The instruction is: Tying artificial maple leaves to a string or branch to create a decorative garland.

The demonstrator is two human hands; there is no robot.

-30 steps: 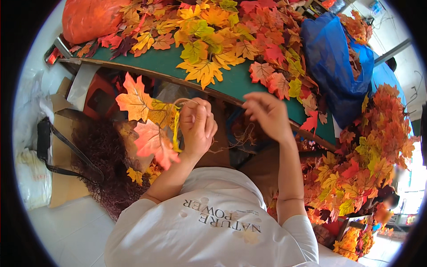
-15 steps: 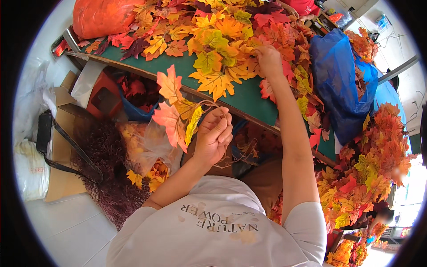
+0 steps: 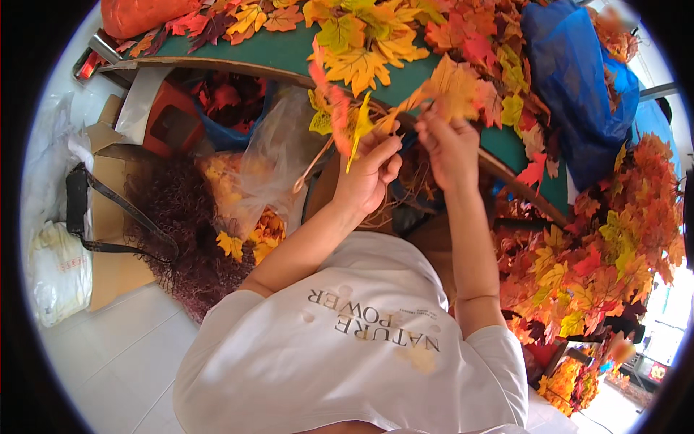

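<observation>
My left hand (image 3: 361, 170) is closed around the thin stem of an artificial maple leaf sprig (image 3: 337, 108), with pink-orange and yellow leaves above the fingers. A looped brown stem end (image 3: 298, 186) hangs to the left of it. Close by on the right, my right hand (image 3: 450, 148) pinches an orange artificial maple leaf (image 3: 450, 87) near its base. Both hands are raised just in front of the edge of the green table (image 3: 217, 52). Loose yellow leaves (image 3: 356, 69) lie on the table beyond them. Fingers hide part of the stems.
A blue plastic bag (image 3: 567, 87) of leaves stands at the table's right. Piled red-orange foliage (image 3: 607, 246) fills the right side. Below left are a cardboard box (image 3: 116, 217), dark curly fibre (image 3: 181, 224) and a clear plastic bag (image 3: 271, 159). An orange bag (image 3: 148, 16) sits far left.
My right hand has drawn back from the leaf pile with an orange leaf and come beside my left hand. The left hand's sprig has turned and shifted right.
</observation>
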